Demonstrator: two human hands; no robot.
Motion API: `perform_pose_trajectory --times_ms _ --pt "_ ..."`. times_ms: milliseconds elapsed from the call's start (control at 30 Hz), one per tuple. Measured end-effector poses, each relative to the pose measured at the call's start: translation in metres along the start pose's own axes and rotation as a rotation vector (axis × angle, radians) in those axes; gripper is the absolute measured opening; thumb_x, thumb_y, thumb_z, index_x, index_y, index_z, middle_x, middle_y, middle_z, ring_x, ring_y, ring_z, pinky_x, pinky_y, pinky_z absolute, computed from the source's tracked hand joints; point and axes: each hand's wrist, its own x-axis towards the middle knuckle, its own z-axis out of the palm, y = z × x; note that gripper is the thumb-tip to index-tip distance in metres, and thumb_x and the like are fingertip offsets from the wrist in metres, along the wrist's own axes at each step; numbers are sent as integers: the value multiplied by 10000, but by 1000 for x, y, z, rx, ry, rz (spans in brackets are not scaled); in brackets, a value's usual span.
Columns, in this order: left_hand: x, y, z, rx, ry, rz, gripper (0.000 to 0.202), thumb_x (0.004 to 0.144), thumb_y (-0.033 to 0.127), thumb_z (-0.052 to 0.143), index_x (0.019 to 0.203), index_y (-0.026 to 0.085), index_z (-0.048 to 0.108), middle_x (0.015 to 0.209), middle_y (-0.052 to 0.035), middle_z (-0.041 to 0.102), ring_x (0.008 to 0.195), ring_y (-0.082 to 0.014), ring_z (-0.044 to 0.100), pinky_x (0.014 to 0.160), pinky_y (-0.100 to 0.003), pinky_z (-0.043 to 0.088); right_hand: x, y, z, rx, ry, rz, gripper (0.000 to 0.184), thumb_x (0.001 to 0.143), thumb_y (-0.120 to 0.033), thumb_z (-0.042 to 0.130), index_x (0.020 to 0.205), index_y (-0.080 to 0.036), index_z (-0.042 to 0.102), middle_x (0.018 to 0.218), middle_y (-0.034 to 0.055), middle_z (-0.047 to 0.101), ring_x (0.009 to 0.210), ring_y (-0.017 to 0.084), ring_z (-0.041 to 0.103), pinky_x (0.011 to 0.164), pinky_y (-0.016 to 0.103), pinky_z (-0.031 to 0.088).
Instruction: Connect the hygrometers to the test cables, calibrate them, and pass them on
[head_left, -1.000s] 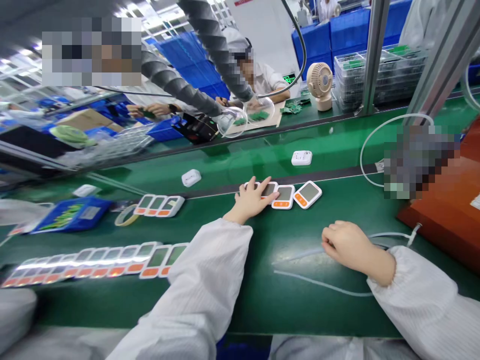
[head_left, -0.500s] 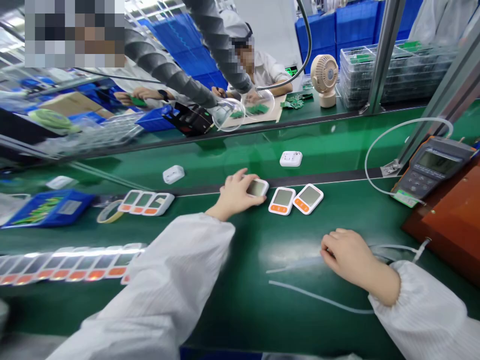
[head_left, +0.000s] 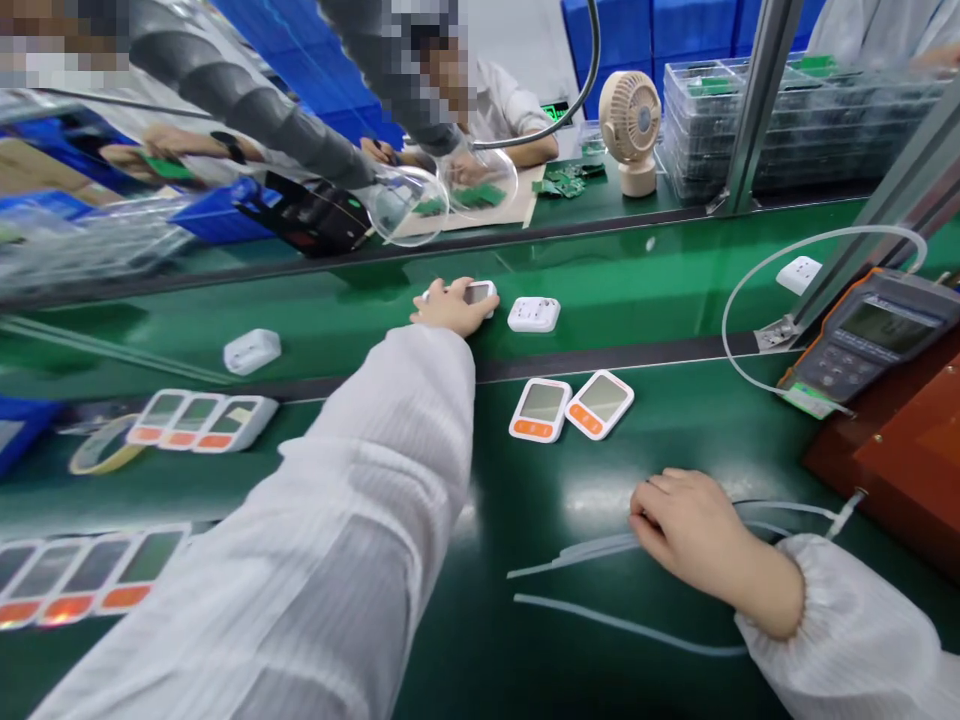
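Note:
My left hand [head_left: 448,306] reaches far forward over the green conveyor belt [head_left: 637,290] and is closed on a small white device with a screen [head_left: 478,293]. Right beside it lies a white device [head_left: 533,314] with its back up. Two white and orange screen devices [head_left: 570,407] lie side by side on the near green table. My right hand [head_left: 686,525] rests curled on the table near thin clear tubes [head_left: 592,548]; whether it holds one is hidden.
Three more screen devices [head_left: 201,421], a tape roll [head_left: 105,447] and a row of display fronts [head_left: 82,572] lie at left. A grey meter [head_left: 870,340] sits on a brown stand at right. Another white unit [head_left: 252,351] rides the belt. People work across it, by a fan [head_left: 630,115].
My left hand picked one screen device from the group of three and carried it forward onto the belt. The right hand stayed put.

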Motion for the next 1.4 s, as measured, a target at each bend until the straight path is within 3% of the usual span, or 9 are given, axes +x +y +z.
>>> perform_pose_trajectory --times_ms 100,200,300,400,567,833,1000,1267,1400 --pt "-19 5 -7 -24 -12 -7 846 829 691 538 1546 258 420 1679 -174 230 1517 -479 219 1177 -696 186 1 -1 -2 -8 -4 10 123 948 -174 608 828 -191 633 769 12 664 747 183 607 662 316 340" --pt "-70 22 -17 -64 66 110 786 889 552 523 1549 146 388 1652 -246 242 1543 -410 210 1198 -645 225 1 -1 -2 -13 4 11 129 952 -178 609 827 -190 635 767 10 669 741 181 602 660 317 338" --pt "-145 46 -26 -86 10 366 639 916 604 474 1467 281 504 1654 -147 283 1546 -395 216 1176 -693 230 1 0 -1 -2 11 2 122 950 -168 609 833 -189 636 789 8 689 747 178 599 671 319 348" --pt "-213 72 -29 -43 -175 534 731 852 719 536 1495 379 467 1675 -112 255 1551 -443 174 1142 -774 184 1 1 0 4 24 -3 116 950 -159 604 842 -186 640 814 12 702 758 180 600 690 319 362" --pt "-257 95 -18 61 -255 551 776 806 752 582 1468 356 506 1665 -131 287 1532 -486 200 1160 -758 189 -1 4 2 19 48 -8 101 937 -166 625 842 -189 647 780 9 678 755 180 594 699 316 371" --pt "-260 65 -23 117 -204 324 808 752 749 628 1431 320 538 1660 -186 269 1457 -579 263 1010 -795 349 -1 6 3 39 51 -17 94 941 -160 622 856 -191 648 775 9 674 776 183 610 701 309 364" --pt "-246 63 -30 126 -220 381 705 694 615 734 1321 313 620 1621 -151 347 1383 -524 388 997 -717 430 -1 5 2 25 48 -11 98 941 -164 626 847 -190 638 778 15 673 777 187 612 689 309 361" --pt "-111 132 -18 25 -172 362 738 695 665 688 1305 255 624 1512 -182 443 1313 -535 442 1034 -694 389 -1 3 1 42 10 -14 109 955 -252 677 868 -192 651 811 18 675 804 198 614 708 311 385" --pt "-63 154 1 2 -56 270 816 678 683 698 1350 233 591 1580 -200 353 1372 -565 329 1039 -735 326 -1 1 -1 78 -34 -75 218 936 -404 730 921 -195 669 887 30 683 881 224 614 755 329 421"
